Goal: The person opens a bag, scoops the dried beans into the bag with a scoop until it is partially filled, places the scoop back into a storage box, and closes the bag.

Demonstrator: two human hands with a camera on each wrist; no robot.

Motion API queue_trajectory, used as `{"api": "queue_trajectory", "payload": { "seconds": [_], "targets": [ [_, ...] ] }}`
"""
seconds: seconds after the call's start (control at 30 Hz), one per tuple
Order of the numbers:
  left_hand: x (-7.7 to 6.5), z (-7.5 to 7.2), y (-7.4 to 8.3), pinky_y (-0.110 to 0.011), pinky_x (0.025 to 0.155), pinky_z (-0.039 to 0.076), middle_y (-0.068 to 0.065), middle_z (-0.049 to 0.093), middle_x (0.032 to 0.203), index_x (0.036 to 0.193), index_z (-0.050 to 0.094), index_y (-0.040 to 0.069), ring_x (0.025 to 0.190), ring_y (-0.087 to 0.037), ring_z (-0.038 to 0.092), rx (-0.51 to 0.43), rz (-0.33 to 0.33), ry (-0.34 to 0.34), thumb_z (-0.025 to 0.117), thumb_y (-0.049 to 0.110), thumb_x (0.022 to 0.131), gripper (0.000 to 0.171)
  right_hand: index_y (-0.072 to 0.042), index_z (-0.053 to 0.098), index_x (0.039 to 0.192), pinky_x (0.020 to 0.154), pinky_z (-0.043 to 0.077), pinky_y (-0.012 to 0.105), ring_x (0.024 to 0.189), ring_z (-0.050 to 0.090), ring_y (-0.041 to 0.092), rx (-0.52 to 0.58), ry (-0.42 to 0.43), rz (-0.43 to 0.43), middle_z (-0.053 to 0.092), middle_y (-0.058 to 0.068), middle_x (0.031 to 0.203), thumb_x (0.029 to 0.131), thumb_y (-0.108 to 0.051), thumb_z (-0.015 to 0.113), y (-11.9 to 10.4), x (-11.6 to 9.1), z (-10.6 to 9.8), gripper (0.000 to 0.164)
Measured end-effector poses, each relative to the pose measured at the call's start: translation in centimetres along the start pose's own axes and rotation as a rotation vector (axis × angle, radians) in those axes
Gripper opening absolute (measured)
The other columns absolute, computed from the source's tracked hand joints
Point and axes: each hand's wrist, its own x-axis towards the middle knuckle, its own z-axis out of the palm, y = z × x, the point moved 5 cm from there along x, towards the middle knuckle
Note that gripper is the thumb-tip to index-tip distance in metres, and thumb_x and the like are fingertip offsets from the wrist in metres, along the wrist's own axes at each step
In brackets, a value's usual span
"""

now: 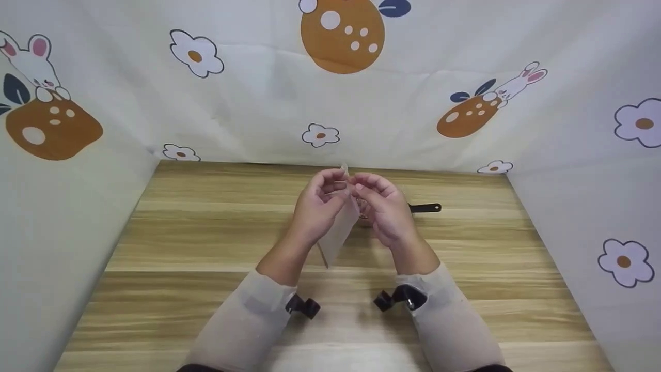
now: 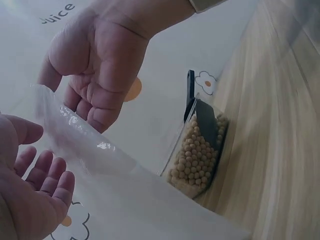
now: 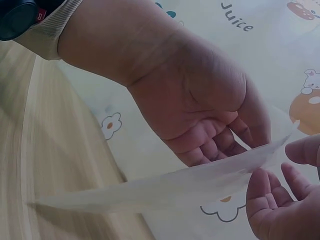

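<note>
A thin, flat, translucent plastic bag (image 1: 341,230) hangs between the hands, its upper edge at the fingertips and its lower part slanting toward the person. My left hand (image 1: 320,209) grips it from the left, thumb and fingers curled at the top edge. From the other side my right hand (image 1: 387,206) pinches the same edge, the two thumbs close together. In the left wrist view the bag (image 2: 135,182) passes in front of the right hand (image 2: 112,60). Contact at the fingertips is partly hidden in both wrist views.
Behind the right hand, a clear container (image 2: 175,146) of round beige beans (image 2: 195,162) stands on the wooden table (image 1: 206,232). A black scoop (image 2: 206,120) sits in the beans, its handle sticking out. Patterned cloth (image 1: 248,93) walls the table's back and sides.
</note>
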Motion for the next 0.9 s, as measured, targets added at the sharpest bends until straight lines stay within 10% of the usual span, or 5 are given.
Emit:
{"api": "queue_trajectory", "payload": {
  "seconds": [0.9],
  "targets": [
    [-0.26, 0.47, 0.33, -0.03, 0.094, 0.062, -0.01, 0.073, 0.121, 0.125, 0.066, 0.005, 0.108, -0.018, 0.07, -0.168, -0.164, 0.038, 0.076, 0.01, 0.094, 0.034, 0.003, 0.066, 0.124, 0.077, 0.061, 0.024, 0.088, 0.066, 0.012, -0.044, 0.021, -0.032, 0.067, 0.002, 0.101, 0.097, 0.003, 0.071, -0.19, 0.1, 0.11, 0.028]
  ]
}}
